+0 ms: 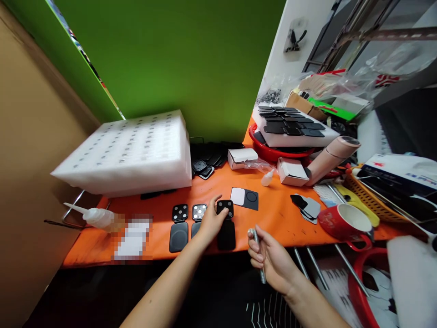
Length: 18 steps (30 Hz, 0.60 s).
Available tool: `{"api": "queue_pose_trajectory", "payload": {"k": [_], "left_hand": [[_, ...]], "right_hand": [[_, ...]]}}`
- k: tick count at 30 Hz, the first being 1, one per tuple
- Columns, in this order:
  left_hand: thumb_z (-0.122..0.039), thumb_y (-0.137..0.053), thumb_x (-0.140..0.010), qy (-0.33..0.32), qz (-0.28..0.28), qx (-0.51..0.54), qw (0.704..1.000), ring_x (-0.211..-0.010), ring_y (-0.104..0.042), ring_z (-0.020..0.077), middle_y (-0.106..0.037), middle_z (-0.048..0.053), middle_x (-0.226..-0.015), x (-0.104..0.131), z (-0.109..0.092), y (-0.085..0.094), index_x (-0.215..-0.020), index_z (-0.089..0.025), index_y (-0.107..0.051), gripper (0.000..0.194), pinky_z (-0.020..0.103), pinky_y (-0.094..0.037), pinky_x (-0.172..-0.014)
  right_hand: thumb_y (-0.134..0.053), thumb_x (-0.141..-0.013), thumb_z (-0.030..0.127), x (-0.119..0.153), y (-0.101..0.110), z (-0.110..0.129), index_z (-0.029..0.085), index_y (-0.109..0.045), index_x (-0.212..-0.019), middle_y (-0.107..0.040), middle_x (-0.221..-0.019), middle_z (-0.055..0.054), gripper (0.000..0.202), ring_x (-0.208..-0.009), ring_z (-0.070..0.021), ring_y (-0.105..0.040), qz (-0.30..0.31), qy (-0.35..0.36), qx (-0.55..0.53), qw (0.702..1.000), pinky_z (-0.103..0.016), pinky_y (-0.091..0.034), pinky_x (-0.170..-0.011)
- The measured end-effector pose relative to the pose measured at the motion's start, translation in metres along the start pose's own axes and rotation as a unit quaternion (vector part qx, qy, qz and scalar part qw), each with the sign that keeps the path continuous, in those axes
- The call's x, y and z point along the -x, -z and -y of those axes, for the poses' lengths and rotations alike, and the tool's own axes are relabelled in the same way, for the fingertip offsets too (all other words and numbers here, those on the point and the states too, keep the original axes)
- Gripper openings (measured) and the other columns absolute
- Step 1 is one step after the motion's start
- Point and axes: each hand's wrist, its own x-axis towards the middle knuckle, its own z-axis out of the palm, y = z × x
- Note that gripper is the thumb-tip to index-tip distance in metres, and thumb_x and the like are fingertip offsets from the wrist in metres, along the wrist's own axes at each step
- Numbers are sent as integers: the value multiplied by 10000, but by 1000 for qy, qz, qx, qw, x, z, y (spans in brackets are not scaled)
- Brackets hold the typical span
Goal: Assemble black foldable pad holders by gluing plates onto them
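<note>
My left hand (212, 222) reaches to a black hinged two-panel pad (226, 237), its thumb on the upper panel with the pale dots and its fingers at that panel's left edge. Two similar pads lie to the left: one hinged pad (179, 237) fully in sight, another hinged pad (199, 211) partly hidden by my left wrist. Their upper panels carry several round silvery discs. Closed around a slim, ribbed silver rod (262, 276), my right hand (271, 259) is held over the table's front edge. A dark card with a white square (238, 197) lies beyond.
A white foam block (157, 168) stands back left, near a squeeze bottle (99, 217). Black parts (213, 157) are piled behind. On the right are small white boxes (242, 157), a pink flask (331, 159), a red mug (336, 223) and a red basin (254, 136) under foam.
</note>
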Motion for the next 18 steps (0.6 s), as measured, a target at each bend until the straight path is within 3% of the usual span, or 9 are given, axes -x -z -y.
{"api": "queue_pose_trajectory", "payload": {"k": [3,5,6,9,11,15,18], "left_hand": [[-133,-611,-719,-15,-21,-41,999,-1207,-457,298,-552,135,-1249,-13,3,3,-1226,-206,-515,521,475,-327,-1009],[-156,-619,-723,-68,16,-110,992,-1321,-300,305,-446,107,-1376,-2,3,4,-1227,-246,-524,521,508,-194,-1075],[-201,-620,-740,-109,61,-167,978,-1345,-250,303,-402,89,-1417,7,3,4,-1243,-270,-511,519,528,-144,-1085],[-421,-572,-789,-199,203,-341,896,-1351,-231,322,-353,80,-1453,34,5,8,-1309,-308,-430,551,631,-70,-1053],[-503,-487,-822,-203,231,-398,864,-1348,-241,320,-355,80,-1453,44,7,13,-1324,-302,-406,547,659,-78,-1035],[-456,-446,-854,-191,238,-415,857,-1350,-243,300,-365,67,-1449,46,11,26,-1320,-290,-410,496,638,-99,-1049],[-387,-509,-830,-166,227,-379,882,-1343,-248,327,-379,89,-1437,49,-3,34,-1283,-271,-465,470,639,-93,-1050]], "right_hand": [[-606,-787,441,-3,10,-2,158,-575,-753,-408,-528,67,287,-373,-19,-287,-5,15,32,999,-148,-196,-348],[-615,-774,456,-4,16,-3,160,-578,-751,-409,-529,67,299,-377,-20,-289,-12,23,53,998,-151,-197,-353],[-618,-769,462,-5,18,-2,160,-580,-752,-411,-530,66,305,-379,-21,-291,-15,27,66,997,-152,-197,-355],[-623,-759,483,-10,21,4,162,-586,-761,-429,-537,60,323,-388,-26,-305,-25,59,121,991,-157,-205,-363],[-625,-753,500,-14,21,11,165,-586,-766,-441,-543,55,338,-397,-31,-322,-33,95,165,981,-160,-218,-373],[-625,-735,539,-23,21,26,170,-577,-758,-443,-537,55,374,-398,-33,-326,-58,152,233,959,-167,-225,-384],[-624,-721,559,-31,25,35,172,-573,-748,-443,-533,56,392,-401,-36,-328,-76,182,269,943,-171,-227,-387]]}}
